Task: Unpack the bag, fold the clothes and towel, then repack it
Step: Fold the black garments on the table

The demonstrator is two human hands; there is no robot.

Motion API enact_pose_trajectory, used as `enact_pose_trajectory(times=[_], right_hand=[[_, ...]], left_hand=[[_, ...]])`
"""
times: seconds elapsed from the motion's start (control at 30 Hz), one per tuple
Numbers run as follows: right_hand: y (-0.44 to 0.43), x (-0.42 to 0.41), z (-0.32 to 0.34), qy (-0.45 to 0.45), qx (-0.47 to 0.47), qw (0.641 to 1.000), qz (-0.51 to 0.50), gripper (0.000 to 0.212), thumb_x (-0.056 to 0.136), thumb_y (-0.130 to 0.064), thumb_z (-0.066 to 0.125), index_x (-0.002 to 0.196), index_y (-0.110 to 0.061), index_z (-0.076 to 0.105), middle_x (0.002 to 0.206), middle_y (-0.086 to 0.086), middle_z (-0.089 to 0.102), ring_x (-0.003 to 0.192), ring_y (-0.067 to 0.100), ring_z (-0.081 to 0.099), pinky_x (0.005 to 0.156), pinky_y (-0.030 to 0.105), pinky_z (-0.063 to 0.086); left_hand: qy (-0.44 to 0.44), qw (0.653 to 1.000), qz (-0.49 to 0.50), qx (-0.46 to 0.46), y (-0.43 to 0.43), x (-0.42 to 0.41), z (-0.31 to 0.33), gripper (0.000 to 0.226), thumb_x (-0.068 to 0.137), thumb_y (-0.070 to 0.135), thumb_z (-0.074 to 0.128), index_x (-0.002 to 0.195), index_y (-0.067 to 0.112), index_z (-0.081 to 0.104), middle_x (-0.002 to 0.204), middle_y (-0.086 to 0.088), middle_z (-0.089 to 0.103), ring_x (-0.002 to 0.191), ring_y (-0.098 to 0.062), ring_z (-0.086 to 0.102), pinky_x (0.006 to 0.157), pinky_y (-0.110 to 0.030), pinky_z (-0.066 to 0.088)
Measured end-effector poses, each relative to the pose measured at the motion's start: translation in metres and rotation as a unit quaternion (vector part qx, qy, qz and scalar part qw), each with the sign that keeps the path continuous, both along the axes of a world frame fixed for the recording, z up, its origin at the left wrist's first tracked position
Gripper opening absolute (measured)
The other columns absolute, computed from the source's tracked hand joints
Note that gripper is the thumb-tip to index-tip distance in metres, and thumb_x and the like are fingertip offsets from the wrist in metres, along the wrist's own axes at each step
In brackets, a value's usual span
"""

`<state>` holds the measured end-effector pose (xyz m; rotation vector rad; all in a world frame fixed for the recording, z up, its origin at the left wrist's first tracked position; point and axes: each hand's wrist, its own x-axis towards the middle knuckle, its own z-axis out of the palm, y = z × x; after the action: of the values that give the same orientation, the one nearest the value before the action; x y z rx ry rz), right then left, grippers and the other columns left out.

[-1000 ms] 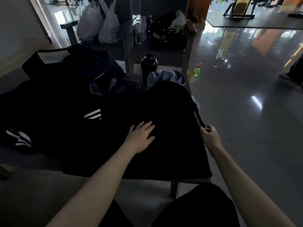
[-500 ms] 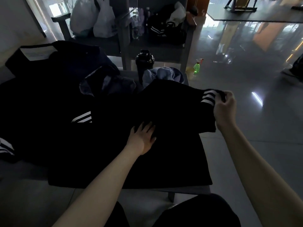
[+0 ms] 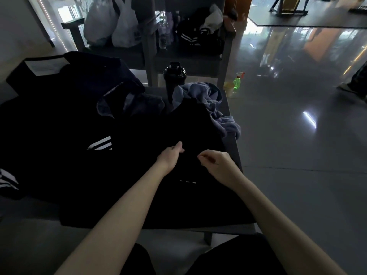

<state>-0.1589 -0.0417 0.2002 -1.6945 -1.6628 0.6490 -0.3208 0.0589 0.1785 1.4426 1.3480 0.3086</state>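
Note:
A black garment (image 3: pixel 168 195) lies spread on the grey bench (image 3: pixel 233 141) in front of me. My left hand (image 3: pixel 170 156) rests on its side at the garment's middle, thumb up, fingers curled into the dark cloth. Just to the right, my right hand (image 3: pixel 218 164) has its fingers curled and pinches the folded-in sleeve. A crumpled blue-grey towel (image 3: pixel 198 96) lies behind the garment. The open black bag (image 3: pixel 65 92) with a white label sits at the back left. A dark garment with white stripes (image 3: pixel 100 144) lies left of my hands.
A black shaker bottle (image 3: pixel 174 78) stands behind the towel. A green spray bottle (image 3: pixel 236 83) is on the glossy floor at the right. Another bench behind holds white plastic bags (image 3: pixel 111 24) and dark clothes (image 3: pixel 196 36). A person's foot (image 3: pixel 353 86) is at the far right.
My right hand carried the striped sleeve from the bench's right edge up and over to the garment's middle. My left hand turned from flat on the cloth onto its side.

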Motion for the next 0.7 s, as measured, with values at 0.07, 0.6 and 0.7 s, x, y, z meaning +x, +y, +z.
enact_pose_trajectory(times=[0.07, 0.6, 0.7], right_hand=[[-0.005, 0.009, -0.005, -0.100, 0.009, 0.993, -0.068, 0.016, 0.090, -0.021, 0.057, 0.102, -0.021, 0.068, 0.098, -0.008, 0.064, 0.087, 0.010, 0.058, 0.071, 0.029, 0.046], [-0.024, 0.026, -0.049, -0.194, -0.044, 0.970, -0.144, 0.053, 0.088, -0.037, 0.039, 0.135, -0.015, 0.050, 0.148, 0.005, 0.041, 0.139, 0.026, 0.033, 0.110, 0.041, 0.028], [-0.026, 0.027, -0.049, -0.210, -0.080, 0.962, -0.154, 0.050, 0.098, -0.038, 0.036, 0.144, -0.019, 0.036, 0.155, 0.000, 0.027, 0.145, 0.020, 0.017, 0.115, 0.040, 0.015]], left_hand=[[0.036, 0.999, -0.012, 0.009, 0.006, 0.007, 0.005, 0.069, 0.083, 0.072, 0.031, 0.123, 0.024, 0.059, 0.121, 0.000, 0.059, 0.115, -0.024, 0.053, 0.106, -0.043, 0.037], [-0.120, 0.965, 0.027, 0.232, 0.074, 0.088, 0.046, 0.020, 0.086, 0.023, 0.068, 0.086, 0.002, 0.066, 0.083, -0.009, 0.066, 0.079, -0.018, 0.061, 0.079, -0.036, 0.052], [-0.123, 0.963, 0.038, 0.238, 0.076, 0.099, 0.051, 0.021, 0.087, 0.017, 0.068, 0.104, 0.005, 0.066, 0.095, -0.005, 0.065, 0.090, -0.015, 0.060, 0.085, -0.026, 0.049]])
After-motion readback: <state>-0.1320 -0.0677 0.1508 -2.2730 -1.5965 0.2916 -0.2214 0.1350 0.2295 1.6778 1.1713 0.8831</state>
